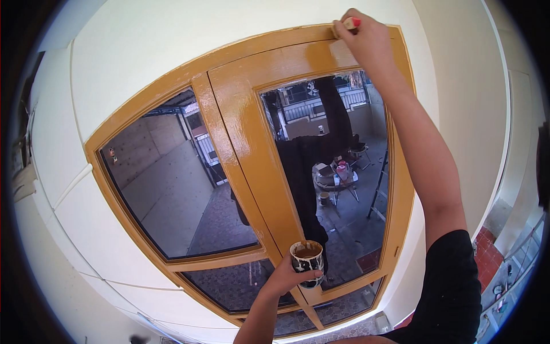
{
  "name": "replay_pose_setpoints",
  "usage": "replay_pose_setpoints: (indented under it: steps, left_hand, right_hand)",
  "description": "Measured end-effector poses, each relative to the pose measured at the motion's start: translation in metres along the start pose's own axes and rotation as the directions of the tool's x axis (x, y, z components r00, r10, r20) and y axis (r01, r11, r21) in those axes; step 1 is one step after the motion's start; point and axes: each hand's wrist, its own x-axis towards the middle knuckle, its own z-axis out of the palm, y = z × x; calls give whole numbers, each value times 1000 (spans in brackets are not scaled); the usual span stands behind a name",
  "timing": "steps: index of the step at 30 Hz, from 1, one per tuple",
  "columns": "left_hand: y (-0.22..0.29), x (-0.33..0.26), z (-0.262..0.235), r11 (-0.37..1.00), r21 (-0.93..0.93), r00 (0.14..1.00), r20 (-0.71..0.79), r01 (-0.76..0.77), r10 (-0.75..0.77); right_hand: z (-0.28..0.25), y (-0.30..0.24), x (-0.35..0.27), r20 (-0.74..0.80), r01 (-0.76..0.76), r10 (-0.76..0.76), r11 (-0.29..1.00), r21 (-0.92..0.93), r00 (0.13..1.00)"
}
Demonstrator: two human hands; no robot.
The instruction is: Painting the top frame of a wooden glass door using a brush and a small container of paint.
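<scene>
My left hand (285, 276) is wrapped round a paint-streaked cup (307, 265) with brown paint inside, held upright low in front of the door. High at the upper right, my right hand (369, 43) grips a paintbrush (350, 24) whose handle has a red end. Its bristles, partly hidden by my fingers, are at the top rail of the ochre-brown wooden frame (275, 39). The door (240, 123) has a wet-looking gloss on its upper rail and left stile.
Dark glass panes (177, 172) fill the frame and mirror a patio with a cluttered table. White wall (189, 28) borders the wood closely. A metal ladder (518, 264) stands at the right, near red floor tiles (486, 258).
</scene>
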Motion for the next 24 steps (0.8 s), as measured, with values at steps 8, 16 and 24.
replay_pose_setpoints:
  steps: [8, 16, 24]
  left_hand:
    - [3, 1, 5, 1000, -4, 999, -41, -30, 30]
    - [-2, 1, 5, 1000, -12, 997, -75, -15, 14]
    - [-9, -2, 2, 999, -27, 994, -98, -41, 39]
  right_hand:
    - [36, -56, -9, -78, 178, -164, 955, 238, 983]
    - [36, -79, -2, -21, -51, 66, 901, 432, 998]
    - [19, -22, -1, -36, -84, 97, 960, 269, 995]
